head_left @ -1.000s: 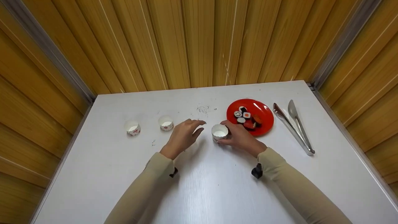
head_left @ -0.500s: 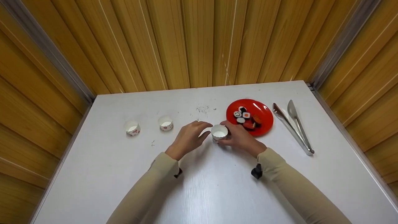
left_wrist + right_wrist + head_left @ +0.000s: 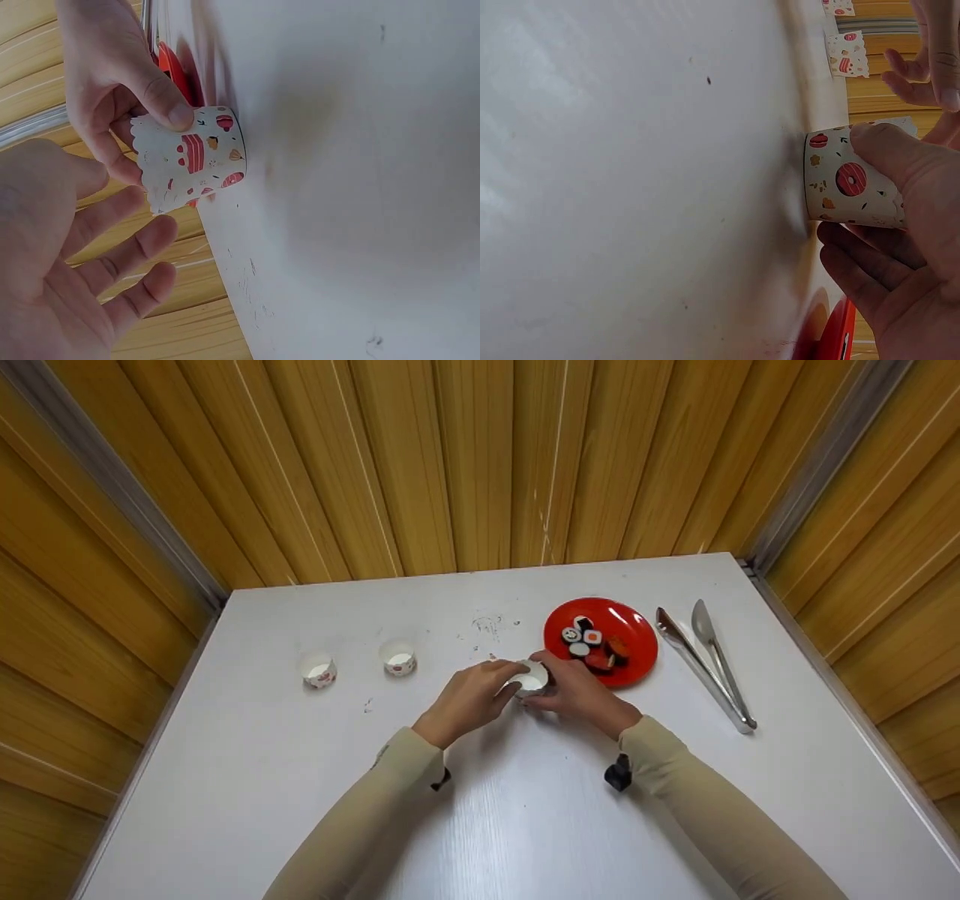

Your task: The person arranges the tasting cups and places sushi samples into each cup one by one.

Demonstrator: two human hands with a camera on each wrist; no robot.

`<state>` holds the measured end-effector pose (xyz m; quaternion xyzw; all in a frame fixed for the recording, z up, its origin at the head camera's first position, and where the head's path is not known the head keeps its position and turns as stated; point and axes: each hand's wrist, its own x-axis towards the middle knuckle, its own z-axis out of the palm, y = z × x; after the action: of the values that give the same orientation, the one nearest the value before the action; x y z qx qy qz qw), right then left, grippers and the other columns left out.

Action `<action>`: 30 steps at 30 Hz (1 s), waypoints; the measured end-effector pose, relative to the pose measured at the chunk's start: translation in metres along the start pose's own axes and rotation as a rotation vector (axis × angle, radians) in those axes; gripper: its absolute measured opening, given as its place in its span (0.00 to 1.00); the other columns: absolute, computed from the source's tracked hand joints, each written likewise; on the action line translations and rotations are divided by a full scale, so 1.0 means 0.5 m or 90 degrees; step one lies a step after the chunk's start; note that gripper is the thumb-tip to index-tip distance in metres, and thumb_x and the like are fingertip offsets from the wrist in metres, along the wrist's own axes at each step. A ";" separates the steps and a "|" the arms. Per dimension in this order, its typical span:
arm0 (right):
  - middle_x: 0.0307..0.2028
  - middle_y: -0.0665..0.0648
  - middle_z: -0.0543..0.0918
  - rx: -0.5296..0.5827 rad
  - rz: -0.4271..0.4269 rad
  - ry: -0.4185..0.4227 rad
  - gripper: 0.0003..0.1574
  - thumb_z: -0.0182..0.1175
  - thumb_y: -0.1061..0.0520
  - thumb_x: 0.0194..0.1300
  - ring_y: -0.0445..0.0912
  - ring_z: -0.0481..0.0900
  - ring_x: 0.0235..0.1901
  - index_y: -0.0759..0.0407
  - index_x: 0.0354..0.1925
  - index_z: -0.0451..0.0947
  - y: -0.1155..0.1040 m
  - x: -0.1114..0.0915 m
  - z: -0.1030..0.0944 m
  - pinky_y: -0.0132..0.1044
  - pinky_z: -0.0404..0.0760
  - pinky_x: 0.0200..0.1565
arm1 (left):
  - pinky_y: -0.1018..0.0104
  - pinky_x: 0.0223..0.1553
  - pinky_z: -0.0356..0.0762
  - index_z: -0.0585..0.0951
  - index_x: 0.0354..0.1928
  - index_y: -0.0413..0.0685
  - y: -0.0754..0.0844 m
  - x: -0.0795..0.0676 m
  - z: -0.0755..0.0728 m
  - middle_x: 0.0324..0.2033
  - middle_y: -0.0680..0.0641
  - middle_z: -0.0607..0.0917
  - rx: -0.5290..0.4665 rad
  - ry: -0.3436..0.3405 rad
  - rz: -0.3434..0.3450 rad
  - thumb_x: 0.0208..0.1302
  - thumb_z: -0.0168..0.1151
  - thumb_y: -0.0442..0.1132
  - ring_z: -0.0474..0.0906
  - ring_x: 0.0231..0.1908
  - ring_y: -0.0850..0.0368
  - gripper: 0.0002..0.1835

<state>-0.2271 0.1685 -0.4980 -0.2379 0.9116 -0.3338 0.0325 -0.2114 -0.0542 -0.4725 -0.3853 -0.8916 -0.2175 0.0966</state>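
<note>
Landmark: red plate [image 3: 636, 631]. Paper cup [image 3: 187, 161] upright, just off plate's near-left edge; whether base touches table [image 3: 525, 840] cannot be told. Right hand [image 3: 581, 694], between cup and plate, grips cup wall, thumb on near side. Left hand [image 3: 469, 701], on cup's side away from plate, fingers parted, gripping nothing, tips at rim; contact unclear.

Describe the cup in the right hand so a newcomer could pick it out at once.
On the white table, find the red plate of sushi pieces. Just in front and to its left, the right hand grips a white paper baking cup with a scalloped rim and printed sweets. Two similar cups stand farther left, but a hand grips only this one.
</note>
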 end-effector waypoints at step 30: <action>0.51 0.48 0.84 0.029 0.008 0.000 0.32 0.78 0.53 0.59 0.45 0.81 0.50 0.53 0.58 0.75 0.003 -0.001 0.000 0.45 0.79 0.58 | 0.58 0.41 0.84 0.85 0.51 0.47 0.005 0.003 0.024 0.42 0.47 0.89 0.019 -0.051 0.011 0.73 0.64 0.36 0.84 0.37 0.53 0.08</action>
<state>-0.2275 0.1696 -0.4992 -0.2311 0.9052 -0.3543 0.0402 -0.2109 -0.0464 -0.4817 -0.3999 -0.8945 -0.1878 0.0683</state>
